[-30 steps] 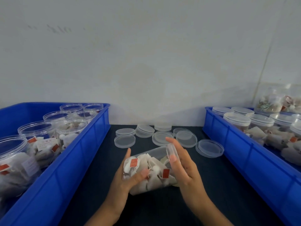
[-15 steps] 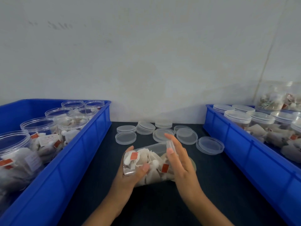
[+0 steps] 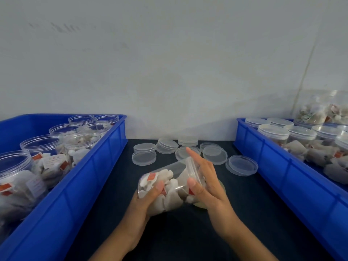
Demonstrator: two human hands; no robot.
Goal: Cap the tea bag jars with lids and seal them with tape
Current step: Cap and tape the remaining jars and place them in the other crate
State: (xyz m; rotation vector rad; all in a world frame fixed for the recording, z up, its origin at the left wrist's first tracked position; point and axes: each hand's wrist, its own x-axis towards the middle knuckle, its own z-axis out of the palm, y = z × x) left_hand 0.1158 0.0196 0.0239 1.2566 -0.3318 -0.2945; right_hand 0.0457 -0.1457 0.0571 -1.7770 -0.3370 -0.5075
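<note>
Capping is the step in hand, as we read it. We hold one tea bag jar (image 3: 169,187) tilted on its side at lower centre of the frame, above the dark table (image 3: 244,204). Our left hand (image 3: 145,200) wraps its grip around the jar's base end, thumb across the clear wall. Our right hand (image 3: 207,181) has straight fingers laid flat over the lid (image 3: 194,172) at the jar's mouth, thumb pressing the lid's rim; nothing is clenched there.

Whether the lid is fully seated we cannot tell; its rim looks even against the mouth. The next move, in our judgement, calls for a firm push or twist to close it, then tape around the seam. Something pale and round shows beneath the right hand; we cannot say it is tape.

Loose lids (image 3: 144,157) lie at mid-frame behind the hands. Left blue crate (image 3: 105,166) carries open jars (image 3: 41,146); right blue crate (image 3: 282,166) carries capped jars (image 3: 273,132).
</note>
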